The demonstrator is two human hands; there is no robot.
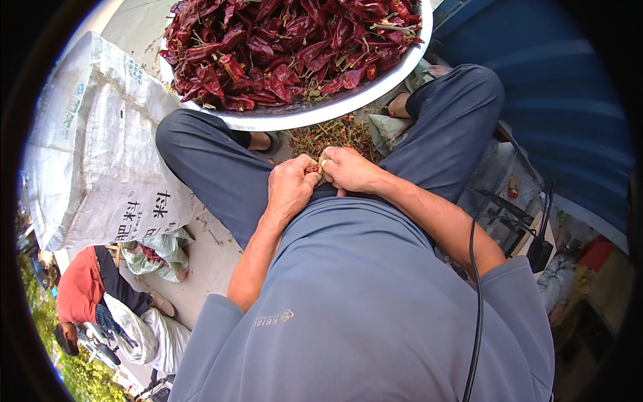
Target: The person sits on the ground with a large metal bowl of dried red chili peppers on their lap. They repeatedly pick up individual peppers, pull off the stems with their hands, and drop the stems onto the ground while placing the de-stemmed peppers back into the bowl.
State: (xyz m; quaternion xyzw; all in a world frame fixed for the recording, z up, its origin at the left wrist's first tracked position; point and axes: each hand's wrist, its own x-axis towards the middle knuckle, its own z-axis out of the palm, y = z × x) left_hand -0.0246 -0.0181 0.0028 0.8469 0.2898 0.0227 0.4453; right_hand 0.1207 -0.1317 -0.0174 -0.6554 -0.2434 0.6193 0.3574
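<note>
Both hands meet at my lap. My left hand, on the left of the view, has its fingers closed on a small dried red chili pepper. My right hand touches it from the other side with pinched fingers; what lies between its fingertips is hidden. Beyond my knees stands a wide metal basin heaped with dried red chili peppers, some with stems on. Between my feet, a pile of stems and chili scraps lies on the ground.
A large white woven sack bearing writing stands at the left. Below it are a greenish bag and a bending person in a red top. Blue corrugated metal rises at right. A black cable runs beside my arm.
</note>
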